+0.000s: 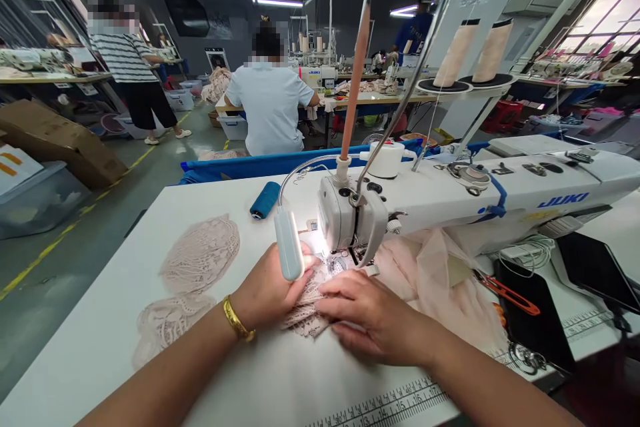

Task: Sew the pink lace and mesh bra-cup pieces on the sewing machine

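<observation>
A piece of pale pink lace (306, 321) lies gathered under the needle area of a white JUKI sewing machine (345, 217). From the left, my left hand (270, 280), with a gold bracelet (237, 318) at the wrist, pinches the lace close to the presser foot. A small lamp (289, 243) hides part of its fingers. My right hand (375, 317) rests on the lace from the other side, fingers stretched out and apart. Two more lace pieces, one flat (203, 253) and one crumpled (173, 323), lie to the left. Sheer pink fabric (440, 280) is bunched behind my right hand.
A teal thread spool (266, 200) lies behind the lamp. At right are orange-handled snips (515, 295), a black phone-like slab (537, 313) and a coiled white cable (527, 255). A printed ruler (395, 407) runs along the front edge. Co-workers (270, 103) are beyond the table.
</observation>
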A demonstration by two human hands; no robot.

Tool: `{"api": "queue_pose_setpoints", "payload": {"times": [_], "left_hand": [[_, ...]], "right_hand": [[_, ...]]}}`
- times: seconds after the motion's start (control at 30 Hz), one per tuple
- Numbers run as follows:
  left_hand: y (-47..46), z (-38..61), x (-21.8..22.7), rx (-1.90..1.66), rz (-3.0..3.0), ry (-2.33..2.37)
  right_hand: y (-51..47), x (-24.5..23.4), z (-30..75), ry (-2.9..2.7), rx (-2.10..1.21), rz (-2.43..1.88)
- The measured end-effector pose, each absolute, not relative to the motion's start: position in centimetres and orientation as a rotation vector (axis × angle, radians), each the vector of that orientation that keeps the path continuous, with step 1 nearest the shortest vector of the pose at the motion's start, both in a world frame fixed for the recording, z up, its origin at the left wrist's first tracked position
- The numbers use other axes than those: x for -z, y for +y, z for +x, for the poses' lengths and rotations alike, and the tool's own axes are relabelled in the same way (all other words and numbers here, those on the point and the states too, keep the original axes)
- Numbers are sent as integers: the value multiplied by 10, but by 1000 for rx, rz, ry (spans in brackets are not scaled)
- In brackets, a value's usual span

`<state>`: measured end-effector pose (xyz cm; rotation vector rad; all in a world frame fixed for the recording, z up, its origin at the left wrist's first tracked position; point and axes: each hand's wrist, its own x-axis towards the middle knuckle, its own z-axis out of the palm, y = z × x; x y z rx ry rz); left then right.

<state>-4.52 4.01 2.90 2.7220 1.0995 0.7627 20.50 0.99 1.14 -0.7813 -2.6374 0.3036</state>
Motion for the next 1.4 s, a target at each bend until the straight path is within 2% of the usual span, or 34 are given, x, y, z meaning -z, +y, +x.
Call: {"api": "queue_pose_setpoints", "payload": {"times": [0.07, 0.2, 0.3, 0.43, 0.5, 0.67, 1.4], "left_hand": [[41, -45, -26, -721, 2745, 1134], [30, -40, -27, -607, 2703, 1073], [22, -34, -30, -571, 2652, 965], [22, -35, -31, -553, 2642, 871], [23, -37, -30, -569, 2633, 863], [20, -33, -25, -552, 2654, 861], [11, -21, -16, -637, 2772, 890]], "right_hand": [[15, -13, 208, -2702, -327, -828], [37, -10, 233, -2512, 56, -1358], [35, -10, 236, -2400, 114, -1200], [16, -13, 213, -2611, -210, -853], [13, -14, 209, -2692, -264, -888], [20, -15, 221, -2697, -114, -1136], [23, -14, 225, -2605, 4, -1101]]}}
